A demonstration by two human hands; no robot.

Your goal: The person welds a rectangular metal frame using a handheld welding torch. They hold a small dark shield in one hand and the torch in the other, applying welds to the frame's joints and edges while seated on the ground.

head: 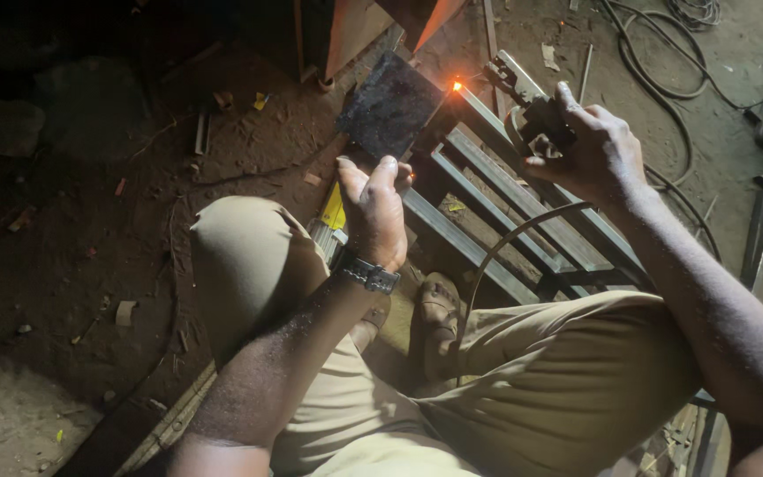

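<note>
Left hand (pixel 374 210) grips the handle of a dark welding shield (pixel 390 104), fingers clenched around it, holding it upright above the metal frame (pixel 505 221). Right hand (pixel 589 150) grasps an electrode holder (pixel 536 115), fingers closed on it. An orange arc glow (pixel 457 86) shows at the frame's far bar, just beside the shield.

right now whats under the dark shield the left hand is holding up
Below the dark shield in the left hand, a grey metal bar frame lies on the dirt floor, with an orange glow at the shield's edge. The frame part directly beneath is covered.
</note>
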